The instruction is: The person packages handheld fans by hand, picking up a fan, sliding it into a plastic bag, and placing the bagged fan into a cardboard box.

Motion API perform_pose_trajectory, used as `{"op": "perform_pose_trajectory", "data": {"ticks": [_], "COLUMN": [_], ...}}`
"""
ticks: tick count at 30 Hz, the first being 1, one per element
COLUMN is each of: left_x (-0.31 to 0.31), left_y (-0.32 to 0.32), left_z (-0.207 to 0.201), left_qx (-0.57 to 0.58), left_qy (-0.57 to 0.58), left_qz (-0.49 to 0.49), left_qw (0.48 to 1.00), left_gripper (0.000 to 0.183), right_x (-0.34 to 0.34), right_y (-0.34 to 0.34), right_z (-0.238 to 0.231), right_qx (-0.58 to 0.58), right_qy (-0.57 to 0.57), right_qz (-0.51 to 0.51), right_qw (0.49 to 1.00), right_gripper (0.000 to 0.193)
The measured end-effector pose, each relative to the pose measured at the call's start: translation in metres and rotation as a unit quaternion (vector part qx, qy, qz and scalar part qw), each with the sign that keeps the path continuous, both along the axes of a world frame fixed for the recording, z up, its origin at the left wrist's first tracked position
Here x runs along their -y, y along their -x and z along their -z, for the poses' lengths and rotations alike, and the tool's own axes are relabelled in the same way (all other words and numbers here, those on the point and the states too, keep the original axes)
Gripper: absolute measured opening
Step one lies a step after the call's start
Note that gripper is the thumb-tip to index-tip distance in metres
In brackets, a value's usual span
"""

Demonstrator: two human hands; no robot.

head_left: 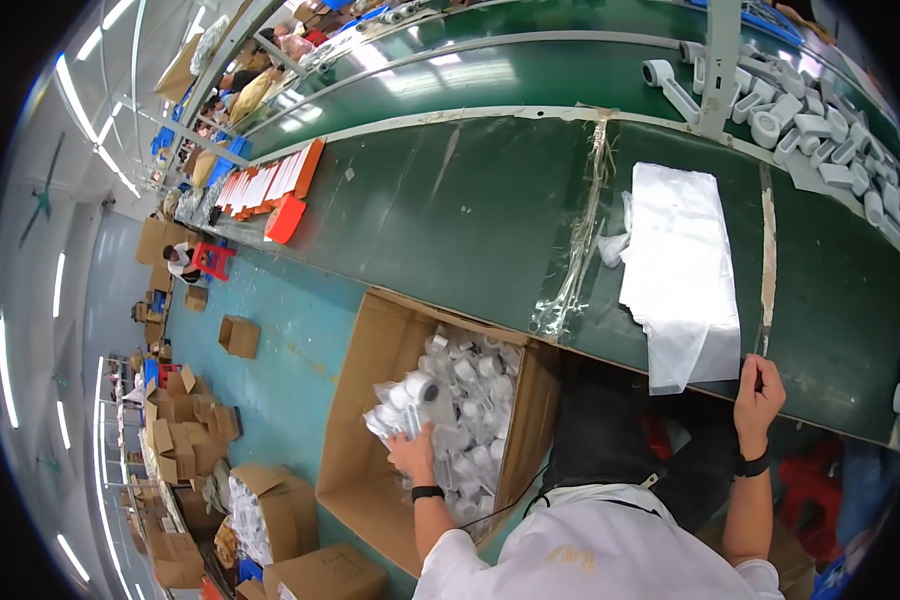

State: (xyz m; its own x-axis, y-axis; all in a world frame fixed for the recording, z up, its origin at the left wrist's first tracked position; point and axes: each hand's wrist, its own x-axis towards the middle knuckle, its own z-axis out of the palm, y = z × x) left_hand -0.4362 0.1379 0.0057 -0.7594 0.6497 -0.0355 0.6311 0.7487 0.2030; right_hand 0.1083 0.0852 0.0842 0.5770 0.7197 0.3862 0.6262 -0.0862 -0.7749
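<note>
My left hand [410, 452] is inside a large open cardboard box [345, 440]. Its fingers close on a white plastic part in a clear bag [417, 390], which has a round, dark-centred end. Beneath it, many similar bagged white parts [480, 425] fill the box. At the near edge of the green table, my right hand [759, 396] has its fingers curled together, beside the lower corner of a stack of clear plastic bags [682, 260]. Whether a bag's edge is between those fingers is too small to tell.
Loose white plastic parts [820, 125] are heaped at the far right, beside a metal post [720, 70]. Orange boxes with white sheets [270, 188] stand on the table's far left. More cardboard boxes [195, 420] crowd the floor at left. A red stool [810, 490] is at lower right.
</note>
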Motion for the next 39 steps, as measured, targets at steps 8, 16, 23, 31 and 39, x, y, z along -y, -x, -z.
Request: {"op": "perform_pose_trajectory", "data": {"ticks": [8, 16, 23, 31, 39], "left_x": [-0.009, -0.071, -0.080, -0.102, -0.117], "left_y": [-0.030, -0.098, -0.067, -0.048, -0.173], "left_z": [0.083, 0.121, 0.185, 0.116, -0.085], "left_qx": [0.019, -0.015, 0.146, 0.114, 0.337], "left_qy": [0.071, 0.102, 0.084, -0.237, -0.393], "left_qz": [0.090, 0.214, 0.376, 0.303, 0.355], "left_qw": [0.993, 0.971, 0.911, 0.916, 0.779], "left_gripper": [0.073, 0.065, 0.060, 0.026, 0.023], "right_x": [-0.004, -0.002, -0.009, -0.010, -0.007], "right_y": [0.002, 0.000, 0.006, 0.009, 0.006], "right_z": [0.002, 0.001, 0.002, -0.007, -0.009], "right_qx": [0.006, 0.030, 0.035, 0.023, 0.017], "right_qy": [-0.003, -0.002, -0.007, -0.009, -0.056], "right_qz": [0.012, 0.036, 0.036, 0.045, 0.043], "right_qw": [1.000, 0.999, 0.999, 0.999, 0.997], "right_gripper": [0.012, 0.011, 0.010, 0.007, 0.005]}}
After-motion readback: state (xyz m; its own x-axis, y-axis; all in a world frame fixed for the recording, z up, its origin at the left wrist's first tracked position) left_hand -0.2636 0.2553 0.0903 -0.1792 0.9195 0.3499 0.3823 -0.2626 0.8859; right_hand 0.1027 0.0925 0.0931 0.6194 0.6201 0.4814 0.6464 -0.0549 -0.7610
